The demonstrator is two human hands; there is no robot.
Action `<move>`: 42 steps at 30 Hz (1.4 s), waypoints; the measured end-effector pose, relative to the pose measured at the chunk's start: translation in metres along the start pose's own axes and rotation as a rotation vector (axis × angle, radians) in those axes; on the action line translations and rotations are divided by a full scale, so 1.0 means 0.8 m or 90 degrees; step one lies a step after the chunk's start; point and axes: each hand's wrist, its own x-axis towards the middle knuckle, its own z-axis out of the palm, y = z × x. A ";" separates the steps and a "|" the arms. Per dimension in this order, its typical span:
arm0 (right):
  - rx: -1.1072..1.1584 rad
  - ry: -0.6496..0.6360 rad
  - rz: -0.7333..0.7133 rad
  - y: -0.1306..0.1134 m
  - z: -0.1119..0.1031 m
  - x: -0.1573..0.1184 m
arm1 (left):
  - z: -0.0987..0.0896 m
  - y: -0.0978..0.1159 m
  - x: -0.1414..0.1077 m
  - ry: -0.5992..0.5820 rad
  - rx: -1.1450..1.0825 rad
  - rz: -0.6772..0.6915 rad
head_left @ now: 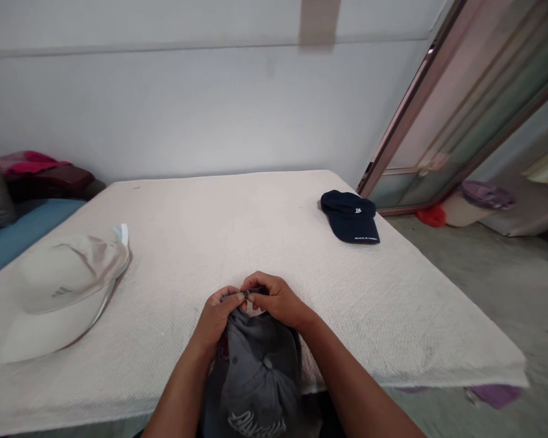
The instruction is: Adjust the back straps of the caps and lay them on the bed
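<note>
A dark grey baseball cap [265,377] with raised lettering hangs over the near table edge, its back strap turned away from me. My left hand [221,313] pinches the strap [256,291] at its left part. On the strap's other side, the thumb and fingers of my right hand [278,301] are closed on it, close to the left fingertips. The small fastening between the fingers is mostly hidden. A pale beige cap [59,286] lies on the left of the table, and a navy cap [351,216] lies at the far right.
A white textured cloth covers the table [201,225], which stands against a pale wall [201,109]. Blue bedding [36,225] and dark cushions are at the left. On the floor to the right, a container with purple cloth [486,194] stands near a sliding door.
</note>
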 end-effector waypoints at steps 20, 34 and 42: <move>-0.025 0.036 0.047 0.011 0.003 0.001 | 0.005 0.004 -0.004 -0.014 -0.058 0.008; -0.080 0.102 0.044 0.008 0.009 0.001 | 0.005 0.000 -0.002 -0.005 -0.023 0.008; 0.066 0.156 -0.007 0.009 0.009 0.005 | 0.004 0.001 0.000 0.021 0.002 0.000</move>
